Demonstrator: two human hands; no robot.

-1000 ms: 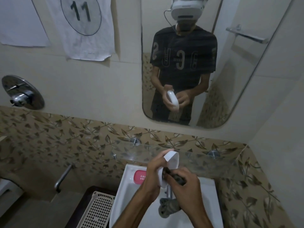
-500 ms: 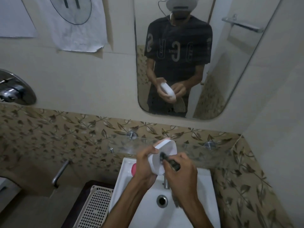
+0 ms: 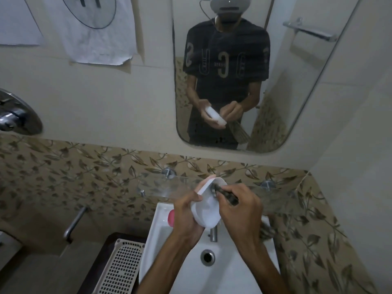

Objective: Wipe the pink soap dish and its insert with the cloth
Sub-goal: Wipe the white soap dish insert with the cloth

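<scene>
Gripping white dish [image 3: 206, 211]: left hand [image 3: 186, 217] | right hand [image 3: 239, 211] fingers pinch cloth [image 3: 227, 195] inside

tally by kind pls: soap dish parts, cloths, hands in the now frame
Soap dish parts: 2 (white soap dish piece held in the left hand, pink piece lying on the sink rim)
Cloths: 1 (dark cloth pressed into the white piece by the right hand)
Hands: 2 (left hand, right hand)
Total: 5
</scene>
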